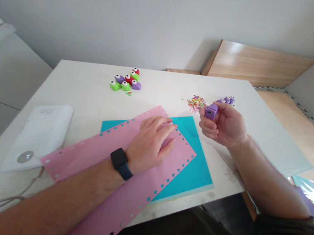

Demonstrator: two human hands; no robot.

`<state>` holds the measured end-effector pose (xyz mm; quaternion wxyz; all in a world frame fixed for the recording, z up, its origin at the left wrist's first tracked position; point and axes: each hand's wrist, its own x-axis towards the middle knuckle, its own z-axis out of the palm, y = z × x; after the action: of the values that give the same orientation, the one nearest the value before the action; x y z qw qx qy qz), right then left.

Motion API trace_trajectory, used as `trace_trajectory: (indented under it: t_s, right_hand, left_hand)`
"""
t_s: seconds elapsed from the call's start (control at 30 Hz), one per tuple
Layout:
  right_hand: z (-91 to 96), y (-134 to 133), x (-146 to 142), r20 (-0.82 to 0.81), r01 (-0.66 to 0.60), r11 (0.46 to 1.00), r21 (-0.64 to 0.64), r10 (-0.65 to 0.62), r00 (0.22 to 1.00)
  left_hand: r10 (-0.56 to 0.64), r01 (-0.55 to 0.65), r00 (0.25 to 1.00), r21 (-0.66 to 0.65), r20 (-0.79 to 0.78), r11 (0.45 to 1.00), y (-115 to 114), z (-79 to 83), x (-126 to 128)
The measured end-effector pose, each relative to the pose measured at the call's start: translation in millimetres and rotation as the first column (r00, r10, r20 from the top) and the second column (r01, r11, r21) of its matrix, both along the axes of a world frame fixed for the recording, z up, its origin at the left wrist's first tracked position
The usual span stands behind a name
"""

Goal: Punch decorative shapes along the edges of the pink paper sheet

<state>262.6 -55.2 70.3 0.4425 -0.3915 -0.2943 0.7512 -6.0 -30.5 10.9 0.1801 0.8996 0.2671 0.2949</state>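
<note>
My left hand [153, 142] lies flat, fingers stretched out, on a pink paper sheet [119, 191] whose edges are punched with small shapes. The pink sheet rests across a teal paper sheet [192, 165] on the white table [85, 86]. A dark watch [120, 163] is on my left wrist. My right hand [224, 125] is curled round a small purple paper punch [211, 111], held just above the table to the right of the sheets.
A cluster of green, red and purple punches [126, 81] sits at the back of the table. A heap of coloured paper bits [196, 102] and more purple punches [228, 100] lie behind my right hand. A white device [40, 134] with a cable is at left. Wooden boards [252, 64] lean at right.
</note>
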Motion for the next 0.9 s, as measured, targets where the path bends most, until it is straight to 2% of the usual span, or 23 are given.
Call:
trace_trajectory:
  t_s: [0.9]
  right_hand:
    - [-1.2,0.5,-1.3,-0.002,-0.009,1.0,-0.021,0.009,1.0]
  left_hand:
    - [-0.001,0.001,1.0,-0.011,-0.011,1.0,0.5,0.5,0.6]
